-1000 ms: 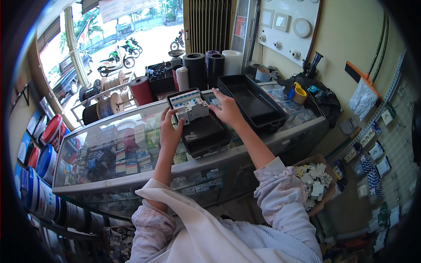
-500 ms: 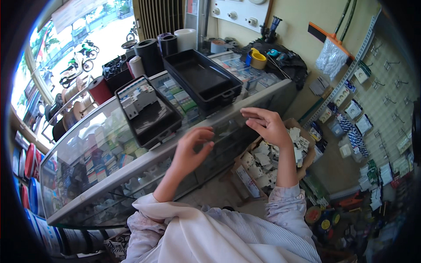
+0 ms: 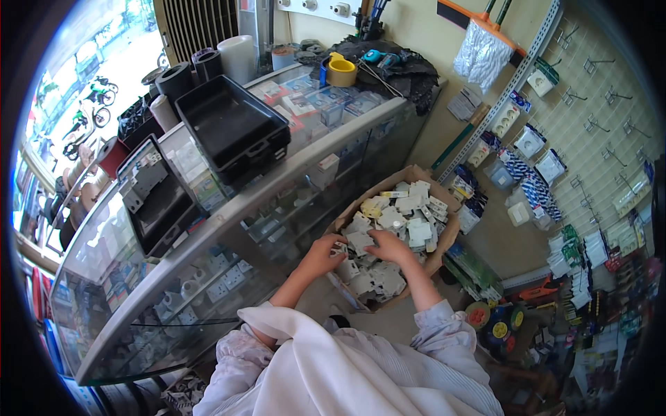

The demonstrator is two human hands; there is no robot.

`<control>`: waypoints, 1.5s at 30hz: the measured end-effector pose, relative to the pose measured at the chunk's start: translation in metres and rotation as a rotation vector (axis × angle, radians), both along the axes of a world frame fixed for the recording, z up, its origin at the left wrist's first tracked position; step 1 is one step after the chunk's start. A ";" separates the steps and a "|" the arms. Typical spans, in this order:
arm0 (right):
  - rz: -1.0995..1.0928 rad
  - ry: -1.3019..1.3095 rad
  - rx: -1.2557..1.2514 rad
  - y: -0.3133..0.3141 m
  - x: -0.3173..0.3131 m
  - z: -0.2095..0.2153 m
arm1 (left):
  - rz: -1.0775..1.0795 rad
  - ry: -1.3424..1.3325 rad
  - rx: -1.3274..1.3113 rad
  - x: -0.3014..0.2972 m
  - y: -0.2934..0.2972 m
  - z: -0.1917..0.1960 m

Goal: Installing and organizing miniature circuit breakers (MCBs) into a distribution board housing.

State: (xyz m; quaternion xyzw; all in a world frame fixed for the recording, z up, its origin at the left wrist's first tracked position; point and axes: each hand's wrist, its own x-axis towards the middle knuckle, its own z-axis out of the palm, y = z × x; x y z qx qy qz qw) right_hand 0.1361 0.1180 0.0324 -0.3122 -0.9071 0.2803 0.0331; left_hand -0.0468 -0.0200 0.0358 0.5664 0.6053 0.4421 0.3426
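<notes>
Open brown cardboard box (image 3: pixel 444 201) of small white-grey packaged parts (image 3: pixel 409 211) sits on the floor beside the glass counter (image 3: pixel 229 243). Your left hand (image 3: pixel 325 253) and right hand (image 3: pixel 388 244) rest on the pile, fingers loosely curled; grip unclear.

Both hands are down in the cardboard box (image 3: pixel 416 177) at frame centre — the left hand (image 3: pixel 325 254) at its near-left rim, the right hand (image 3: pixel 388 245) over the heap of small grey and white packets (image 3: pixel 392 229) that fills it almost to the brim. Left of the box, the glass counter (image 3: pixel 208 277) walls off that whole side. To the right, a pegboard wall (image 3: pixel 590 139) hung with packets closes in, with stacked goods (image 3: pixel 479 267) at its foot just beside the box. The only open floor is the narrow strip at lower centre — between box and the person.
</notes>
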 end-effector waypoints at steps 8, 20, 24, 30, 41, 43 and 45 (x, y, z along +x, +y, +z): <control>-0.026 -0.452 0.036 -0.001 -0.032 0.000 | 0.132 0.069 -0.083 0.022 0.038 -0.035; 0.139 -0.649 -0.031 0.007 -0.043 -0.027 | 0.232 0.057 -0.165 0.024 0.044 -0.045; 0.109 -0.708 -0.063 0.008 -0.049 -0.034 | 0.250 -0.008 -0.185 0.025 0.044 -0.041; 0.005 -0.639 -0.081 0.003 -0.050 -0.032 | 0.294 -0.043 -0.161 0.020 0.040 -0.046; 0.081 -0.089 -0.011 0.019 -0.022 0.040 | 0.312 -0.150 -0.159 0.017 0.035 -0.033; 0.111 0.033 0.015 0.016 -0.017 0.054 | 0.330 -0.221 -0.176 0.016 0.034 -0.032; 0.119 0.151 0.045 0.014 -0.009 0.069 | 0.233 -0.883 -0.361 0.023 0.036 0.006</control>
